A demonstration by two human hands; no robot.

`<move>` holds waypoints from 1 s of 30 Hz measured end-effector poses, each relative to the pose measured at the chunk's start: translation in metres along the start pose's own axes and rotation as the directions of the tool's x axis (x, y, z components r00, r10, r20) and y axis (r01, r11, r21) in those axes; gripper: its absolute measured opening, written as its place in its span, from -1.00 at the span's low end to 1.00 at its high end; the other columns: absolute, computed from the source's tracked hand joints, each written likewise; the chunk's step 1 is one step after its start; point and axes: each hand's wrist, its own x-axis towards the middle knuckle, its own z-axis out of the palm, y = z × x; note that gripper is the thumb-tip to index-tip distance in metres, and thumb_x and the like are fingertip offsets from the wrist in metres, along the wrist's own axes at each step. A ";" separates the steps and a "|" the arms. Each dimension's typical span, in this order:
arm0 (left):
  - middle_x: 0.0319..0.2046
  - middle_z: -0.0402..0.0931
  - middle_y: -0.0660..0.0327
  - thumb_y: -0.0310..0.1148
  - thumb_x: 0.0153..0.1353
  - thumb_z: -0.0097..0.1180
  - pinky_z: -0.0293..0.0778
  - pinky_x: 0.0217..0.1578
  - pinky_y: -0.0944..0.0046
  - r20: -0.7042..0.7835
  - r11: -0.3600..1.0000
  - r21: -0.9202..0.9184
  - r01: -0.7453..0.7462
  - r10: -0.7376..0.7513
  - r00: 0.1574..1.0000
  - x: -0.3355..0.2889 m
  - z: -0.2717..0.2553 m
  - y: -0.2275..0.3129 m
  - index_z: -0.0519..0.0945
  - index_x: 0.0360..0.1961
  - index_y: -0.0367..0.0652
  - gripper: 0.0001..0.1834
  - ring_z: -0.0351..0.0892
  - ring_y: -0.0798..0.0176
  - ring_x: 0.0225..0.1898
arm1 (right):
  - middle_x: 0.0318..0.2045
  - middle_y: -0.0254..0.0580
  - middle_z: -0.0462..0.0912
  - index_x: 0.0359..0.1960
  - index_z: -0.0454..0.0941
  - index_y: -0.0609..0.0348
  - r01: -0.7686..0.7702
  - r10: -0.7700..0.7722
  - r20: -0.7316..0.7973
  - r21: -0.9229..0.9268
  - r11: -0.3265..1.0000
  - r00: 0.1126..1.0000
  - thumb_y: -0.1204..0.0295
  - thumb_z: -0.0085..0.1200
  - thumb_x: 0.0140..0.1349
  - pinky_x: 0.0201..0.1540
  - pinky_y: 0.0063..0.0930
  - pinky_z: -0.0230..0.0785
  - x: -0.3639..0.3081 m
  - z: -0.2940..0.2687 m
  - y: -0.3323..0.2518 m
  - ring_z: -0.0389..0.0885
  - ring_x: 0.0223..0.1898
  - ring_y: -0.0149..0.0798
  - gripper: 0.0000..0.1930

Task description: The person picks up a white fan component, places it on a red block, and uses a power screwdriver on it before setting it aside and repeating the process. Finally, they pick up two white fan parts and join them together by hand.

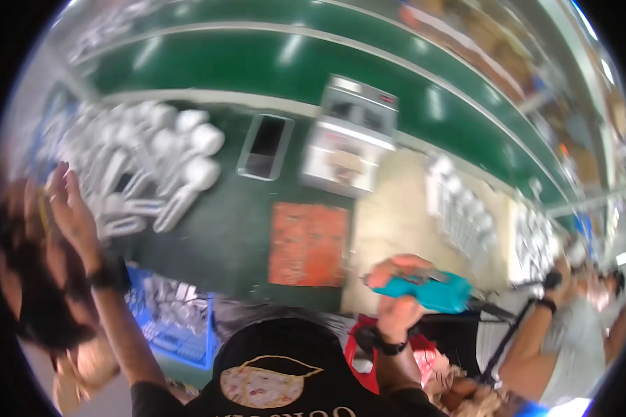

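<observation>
My right hand [400,306] is closed around a chunky teal tool [445,293], with a small metal part showing near the fingers; its exact kind is hard to make out. It sits above the pale board at the near right. My left hand [75,221] is raised at the far left with its fingers stretched out, and nothing shows in it. Beside that hand lies a heap of white plastic parts [142,153] with round heads and long, looped handles. An orange-red mat [309,244] lies on the green bench between my hands.
A phone [266,147] lies behind the mat, next to a printed box [351,135]. White parts stand in a row [462,205] on the pale board [389,215]. Below the bench are a blue crate [167,320] and a red container [358,347]. People sit close on both sides.
</observation>
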 end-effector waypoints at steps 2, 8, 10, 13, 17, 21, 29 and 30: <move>0.03 0.56 0.07 -0.34 0.43 0.00 0.41 0.05 0.29 0.239 0.916 -0.386 0.107 -0.013 0.971 -0.030 0.040 0.113 0.50 0.12 -0.36 -0.64 0.54 0.25 0.02 | -0.50 -0.16 0.53 -0.01 0.36 0.36 -0.004 0.004 -0.021 -0.004 1.000 1.000 -0.26 0.09 0.22 -0.39 -0.36 0.44 -0.005 -0.013 -0.002 0.55 -0.45 -0.26 -0.22; -0.45 0.53 0.07 -0.22 0.24 0.24 0.47 -0.37 0.13 0.498 0.536 -0.840 0.086 0.697 0.517 -0.184 0.209 0.357 0.53 -0.18 -0.26 -0.68 0.56 0.04 -0.42 | -0.47 -0.18 0.51 -0.02 0.45 0.33 -0.071 0.071 -0.059 0.012 0.997 0.996 -0.22 0.20 0.17 -0.36 -0.39 0.39 -0.020 -0.041 -0.015 0.52 -0.42 -0.28 -0.25; -0.37 0.55 0.02 -0.01 0.27 0.14 0.47 -0.21 0.05 0.630 0.698 -0.714 0.047 0.612 0.478 -0.223 0.263 0.398 0.51 -0.10 -0.25 -0.53 0.57 -0.05 -0.29 | -0.47 -0.19 0.51 -0.02 0.45 0.34 -0.101 0.100 -0.051 -0.012 0.995 0.994 -0.22 0.21 0.16 -0.36 -0.39 0.38 -0.026 -0.047 -0.023 0.52 -0.42 -0.28 -0.24; -0.24 0.58 0.00 0.16 0.26 0.06 0.45 -0.03 0.00 0.731 0.814 -0.578 0.051 0.489 0.476 -0.257 0.314 0.434 0.51 -0.04 -0.24 -0.39 0.58 -0.09 -0.12 | -0.46 -0.19 0.51 -0.03 0.43 0.33 -0.123 0.122 -0.047 -0.017 0.992 0.991 -0.19 0.25 0.15 -0.37 -0.42 0.39 -0.041 -0.060 -0.025 0.52 -0.42 -0.28 -0.26; -0.08 0.60 -0.01 0.30 0.18 0.05 0.43 0.10 -0.04 0.832 0.905 -0.425 0.029 0.377 0.408 -0.263 0.336 0.441 0.53 0.00 -0.24 -0.25 0.54 -0.11 0.06 | -0.44 -0.16 0.50 -0.06 0.38 0.32 -0.141 0.143 -0.055 0.036 0.989 0.988 -0.12 0.28 0.16 -0.37 -0.44 0.40 -0.053 -0.066 -0.027 0.53 -0.42 -0.27 -0.30; -0.05 0.59 0.01 0.20 0.14 0.12 0.44 0.08 -0.03 0.837 0.896 -0.433 0.101 0.358 0.415 -0.265 0.335 0.439 0.57 -0.08 -0.22 -0.35 0.53 -0.08 0.06 | -0.42 -0.16 0.51 -0.07 0.38 0.33 -0.121 0.122 -0.041 0.021 0.992 0.992 -0.14 0.27 0.15 -0.37 -0.45 0.40 -0.051 -0.070 -0.023 0.53 -0.41 -0.29 -0.29; -0.45 0.61 0.02 -0.15 0.11 0.20 0.53 -0.23 0.09 0.798 0.766 -0.589 0.257 0.503 0.332 -0.216 0.229 0.401 0.61 -0.33 -0.28 -0.65 0.65 -0.02 -0.35 | -0.43 -0.16 0.58 0.00 0.43 0.38 -0.079 0.059 -0.151 -0.133 0.988 0.987 -0.19 0.18 0.20 -0.29 -0.42 0.41 -0.016 -0.079 -0.002 0.58 -0.37 -0.26 -0.25; -0.45 0.61 0.03 -0.19 0.11 0.20 0.54 -0.27 0.09 0.786 0.773 -0.601 0.204 0.525 0.327 -0.203 0.207 0.394 0.61 -0.33 -0.27 -0.69 0.65 -0.02 -0.38 | -0.43 -0.16 0.57 0.00 0.42 0.39 -0.066 0.042 -0.161 -0.148 0.987 0.986 -0.19 0.17 0.21 -0.29 -0.41 0.42 -0.012 -0.080 0.005 0.58 -0.37 -0.25 -0.25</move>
